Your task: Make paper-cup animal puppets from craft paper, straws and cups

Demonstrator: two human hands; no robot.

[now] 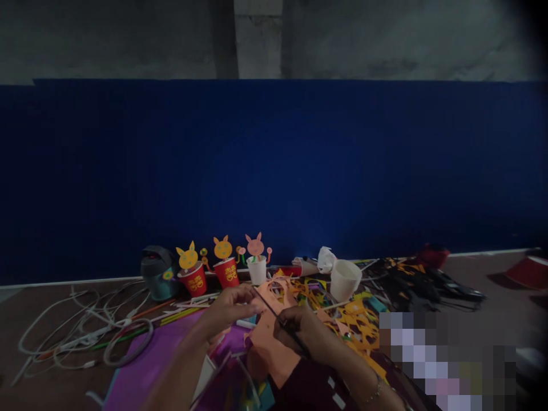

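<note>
My right hand [302, 331] is closed around a thin dark stick [268, 304] that slants up to the left. At the stick's upper end, the fingers of my left hand [233, 304] are pinched together. Whether the stick is a pen or a strip cannot be made out in the dim light. Cut orange paper [272, 345] lies below and between both hands. Under my left forearm is a sheet of purple paper [148, 359]. Just beyond the hands stands a white paper cup [257, 271] with a pink paper cat figure [256, 247].
Two red cups [193, 279] hold yellow cat figures, beside a teal container [158, 279]. White cables [64, 337] sprawl at left. Yellow paper scraps [359, 322] and a white cup [345, 279] are at right, with black items [423, 285] beyond. A blue panel [274, 165] rises behind.
</note>
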